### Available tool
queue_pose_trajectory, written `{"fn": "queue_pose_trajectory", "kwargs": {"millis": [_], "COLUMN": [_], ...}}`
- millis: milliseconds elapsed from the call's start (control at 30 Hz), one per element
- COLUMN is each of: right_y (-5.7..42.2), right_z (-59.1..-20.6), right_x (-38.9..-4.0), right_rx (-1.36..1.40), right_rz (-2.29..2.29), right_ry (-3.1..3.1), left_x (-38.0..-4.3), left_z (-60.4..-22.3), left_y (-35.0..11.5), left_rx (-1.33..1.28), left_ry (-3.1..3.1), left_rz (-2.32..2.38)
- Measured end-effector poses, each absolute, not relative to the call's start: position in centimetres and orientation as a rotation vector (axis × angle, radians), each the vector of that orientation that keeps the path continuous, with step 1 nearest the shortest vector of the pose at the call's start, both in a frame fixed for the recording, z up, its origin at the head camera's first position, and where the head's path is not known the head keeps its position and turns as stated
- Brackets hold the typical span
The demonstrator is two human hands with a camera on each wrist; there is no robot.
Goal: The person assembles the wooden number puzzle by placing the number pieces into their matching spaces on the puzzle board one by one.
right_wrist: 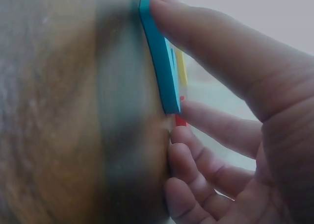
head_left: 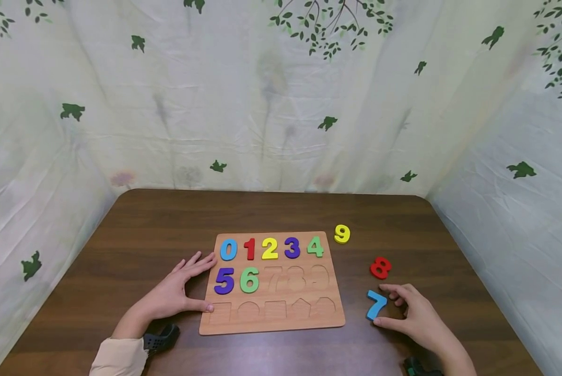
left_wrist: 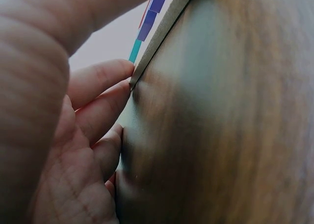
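A wooden number board [head_left: 271, 326] lies flat on the table, with coloured numbers 0 to 6 in its upper rows. My left hand [head_left: 177, 292] is spread at the board's left edge. Its thumb rests on the lower left corner, and its fingertips touch near the blue 0 [head_left: 228, 249]. On the table right of the board, my right hand [head_left: 417, 316] holds the blue number 7 [head_left: 376, 305] between thumb and index finger, at its two ends. In the right wrist view the thumb presses one end of the blue 7 [right_wrist: 159, 57]; the other fingers curl beside it.
A red 8 [head_left: 381, 268] lies just beyond the right hand, and a yellow 9 [head_left: 342, 234] by the board's upper right corner. Outlined recesses show in the board's lower part. The brown table [head_left: 177, 219] is bordered by a leaf-patterned curtain [head_left: 262, 130].
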State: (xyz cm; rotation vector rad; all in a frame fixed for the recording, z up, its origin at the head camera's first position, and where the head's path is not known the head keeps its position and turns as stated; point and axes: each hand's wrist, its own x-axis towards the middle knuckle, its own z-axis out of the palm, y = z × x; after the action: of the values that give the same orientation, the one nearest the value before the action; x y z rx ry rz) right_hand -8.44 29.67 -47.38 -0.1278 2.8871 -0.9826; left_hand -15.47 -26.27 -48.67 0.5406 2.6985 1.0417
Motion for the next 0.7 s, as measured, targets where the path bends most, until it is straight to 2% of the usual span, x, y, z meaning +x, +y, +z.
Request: {"fn": "queue_pose_trajectory", "kwargs": {"millis": [700], "right_y": [28.96], "right_z": [-47.41], "right_x": [-8.53], "right_rx": [-0.125], "right_rz": [-0.934], "right_ry": [2.895], "left_x": [-15.39], "left_z": [-48.49], "left_y": [-26.20], "left_rx": [0.538], "left_ry": [2.701], "left_rz": [1.042]}}
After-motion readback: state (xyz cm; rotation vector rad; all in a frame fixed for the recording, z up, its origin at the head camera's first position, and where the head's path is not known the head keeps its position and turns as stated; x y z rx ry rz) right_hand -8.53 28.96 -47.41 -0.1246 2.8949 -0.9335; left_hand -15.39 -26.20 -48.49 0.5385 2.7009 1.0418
